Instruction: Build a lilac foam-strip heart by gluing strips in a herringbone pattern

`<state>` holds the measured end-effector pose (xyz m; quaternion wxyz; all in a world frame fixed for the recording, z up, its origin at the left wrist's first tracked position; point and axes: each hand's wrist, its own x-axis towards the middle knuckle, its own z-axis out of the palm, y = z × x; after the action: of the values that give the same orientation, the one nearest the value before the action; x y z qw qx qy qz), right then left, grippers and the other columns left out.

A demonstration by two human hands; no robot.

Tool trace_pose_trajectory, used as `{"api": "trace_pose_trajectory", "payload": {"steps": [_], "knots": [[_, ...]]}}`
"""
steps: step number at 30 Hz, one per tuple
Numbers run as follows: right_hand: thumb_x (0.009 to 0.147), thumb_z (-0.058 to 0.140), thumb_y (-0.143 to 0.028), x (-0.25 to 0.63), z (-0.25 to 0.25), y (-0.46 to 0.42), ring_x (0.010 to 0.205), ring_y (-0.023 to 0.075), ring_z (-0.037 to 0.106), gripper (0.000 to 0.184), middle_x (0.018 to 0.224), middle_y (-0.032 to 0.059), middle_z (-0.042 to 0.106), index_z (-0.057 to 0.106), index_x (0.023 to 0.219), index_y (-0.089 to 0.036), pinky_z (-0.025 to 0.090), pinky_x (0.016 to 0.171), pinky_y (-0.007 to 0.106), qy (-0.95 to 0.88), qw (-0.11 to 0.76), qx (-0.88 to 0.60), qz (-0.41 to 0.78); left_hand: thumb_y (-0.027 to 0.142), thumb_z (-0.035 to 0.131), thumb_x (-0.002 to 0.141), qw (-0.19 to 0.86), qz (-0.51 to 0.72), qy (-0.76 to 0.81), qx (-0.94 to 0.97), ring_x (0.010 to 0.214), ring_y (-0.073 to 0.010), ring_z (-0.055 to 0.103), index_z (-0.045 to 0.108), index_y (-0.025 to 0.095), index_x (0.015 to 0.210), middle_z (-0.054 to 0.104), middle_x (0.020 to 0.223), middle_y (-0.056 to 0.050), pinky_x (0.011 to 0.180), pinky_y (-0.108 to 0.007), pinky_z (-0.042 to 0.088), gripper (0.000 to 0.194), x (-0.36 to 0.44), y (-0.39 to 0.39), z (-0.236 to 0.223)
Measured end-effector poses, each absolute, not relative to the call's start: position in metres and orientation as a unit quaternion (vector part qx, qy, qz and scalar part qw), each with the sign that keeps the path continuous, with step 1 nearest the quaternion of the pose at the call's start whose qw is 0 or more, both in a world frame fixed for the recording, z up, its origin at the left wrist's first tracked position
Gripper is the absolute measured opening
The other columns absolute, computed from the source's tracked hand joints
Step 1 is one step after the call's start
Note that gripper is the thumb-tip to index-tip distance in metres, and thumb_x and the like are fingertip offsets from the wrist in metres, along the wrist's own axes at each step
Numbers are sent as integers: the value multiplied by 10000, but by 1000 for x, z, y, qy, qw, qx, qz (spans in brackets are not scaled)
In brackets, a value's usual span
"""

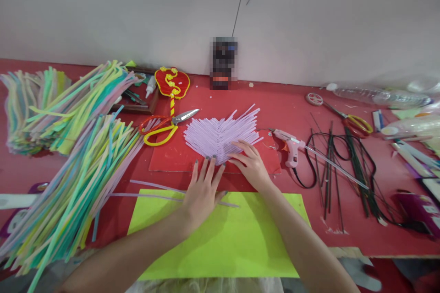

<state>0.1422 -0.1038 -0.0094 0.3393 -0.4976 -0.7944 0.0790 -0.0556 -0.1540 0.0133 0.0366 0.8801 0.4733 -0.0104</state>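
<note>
A heart-like fan of pale purple pipe cleaners [202, 135], slanting to both sides of a middle seam, lies on a red board [172, 158]. My left hand [203, 185] rests with fingers spread, its fingertips at the lower point of the fan. My right hand [250, 162] lies over the fan's lower right side, fingers stretched out and touching the strips. Under my left hand run two loose purple pipe cleaners [147, 185]. They cross onto a yellow-green sheet [220, 247] in front of me.
Bundles of colourful pipe cleaners [79, 183] cover the left side. Scissors [172, 126] lie by the board, below a red fan-shaped ornament [172, 83]. To the right are a pink glue gun [292, 146], dark wires [330, 169], more scissors [354, 123] and a plastic bottle [378, 95].
</note>
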Motion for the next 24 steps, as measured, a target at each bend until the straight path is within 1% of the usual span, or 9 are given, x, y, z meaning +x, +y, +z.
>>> {"api": "trace_pose_trajectory", "payload": {"steps": [3, 11, 18, 24], "knots": [[874, 572, -288, 143, -12, -103, 1211, 239, 507, 158, 1230, 45, 616, 724, 914, -283, 465, 988, 479, -787, 344, -503, 90, 478, 413, 924, 39, -6, 474, 880, 1365, -376, 309, 317, 183, 1449, 326, 1484, -202, 1097, -584, 238, 611, -56, -155, 12], [866, 585, -304, 141, -10, -103, 1204, 240, 512, 144, 1219, 50, 619, 724, 886, -273, 465, 988, 476, -783, 354, -504, 85, 475, 399, 926, 37, -17, 480, 876, 1369, -367, 304, 331, 125, 1439, 317, 1489, -202, 1109, -576, 220, 625, -54, -154, 13], [866, 585, -305, 142, -11, -103, 1206, 242, 508, 139, 1227, 45, 615, 720, 886, -278, 467, 979, 489, -784, 351, -505, 91, 477, 389, 928, 38, -13, 481, 876, 1371, -376, 294, 315, 122, 1445, 308, 1493, -204, 1102, -582, 226, 632, -55, -155, 11], [861, 592, -302, 143, -11, -103, 1228, 245, 487, 134, 1253, 46, 596, 720, 886, -273, 450, 1008, 485, -785, 353, -502, 86, 467, 385, 931, 31, -13, 478, 878, 1371, -378, 293, 334, 107, 1434, 307, 1491, -212, 1102, -581, 226, 620, -55, -155, 10]]}}
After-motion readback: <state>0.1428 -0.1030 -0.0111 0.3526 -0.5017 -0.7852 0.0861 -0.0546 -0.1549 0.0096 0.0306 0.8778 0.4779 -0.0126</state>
